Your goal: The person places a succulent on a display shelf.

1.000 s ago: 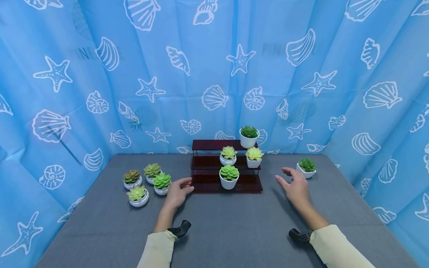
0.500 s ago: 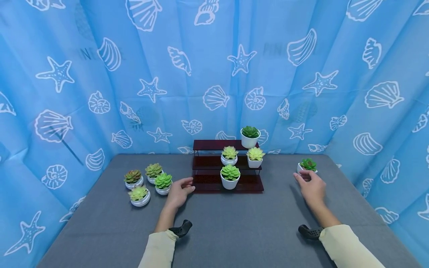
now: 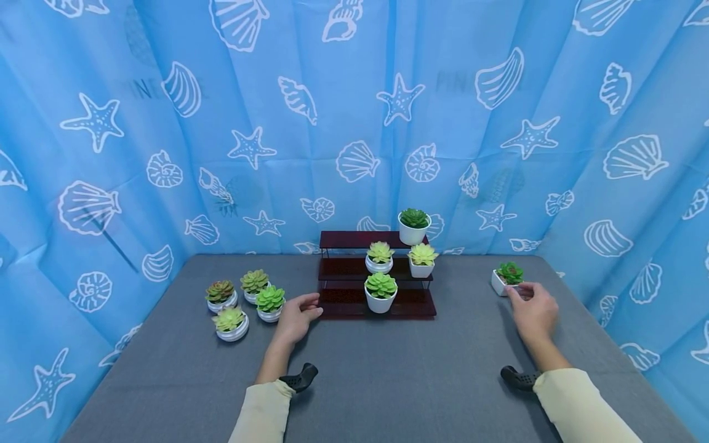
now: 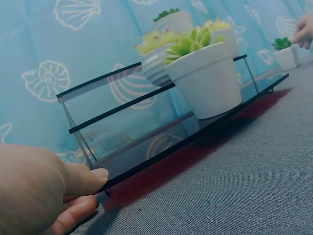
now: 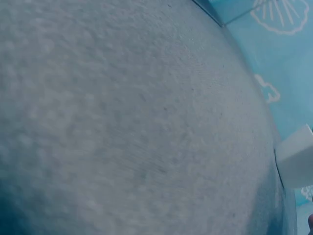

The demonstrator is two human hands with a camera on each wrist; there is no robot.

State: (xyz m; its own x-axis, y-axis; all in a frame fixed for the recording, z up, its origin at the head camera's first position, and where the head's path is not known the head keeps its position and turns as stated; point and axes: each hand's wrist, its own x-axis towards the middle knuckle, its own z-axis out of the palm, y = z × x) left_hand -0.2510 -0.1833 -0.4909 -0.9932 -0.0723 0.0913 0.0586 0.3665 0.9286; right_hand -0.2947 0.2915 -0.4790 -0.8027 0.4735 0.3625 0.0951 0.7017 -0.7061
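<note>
My left hand (image 3: 295, 320) is at the left front corner of a dark, glossy three-tier display shelf (image 3: 343, 296). In the left wrist view its thumb (image 4: 93, 178) lies on the lowest tier's corner, with fingers curled below. My right hand (image 3: 536, 314) is close beside a dark green succulent in a square white pot (image 3: 500, 284) on the right. Its thumb and forefinger are bent and spread apart near the pot's right side; contact is unclear. Only part of that pot (image 5: 297, 159) shows in the right wrist view, with a fingertip at the frame edge.
The shelf carries a dark green succulent (image 3: 414, 227) on top, two yellowish ones (image 3: 379, 261) on the middle tier and a light green one (image 3: 380, 295) on the lowest. Several potted succulents (image 3: 231, 325) cluster on the left. A blue shell-print curtain (image 3: 354, 123) surrounds the grey table (image 3: 388, 381).
My right hand has moved rightward from open table to the square-potted succulent, and that pot has turned slightly. The left hand has stayed at the shelf corner.
</note>
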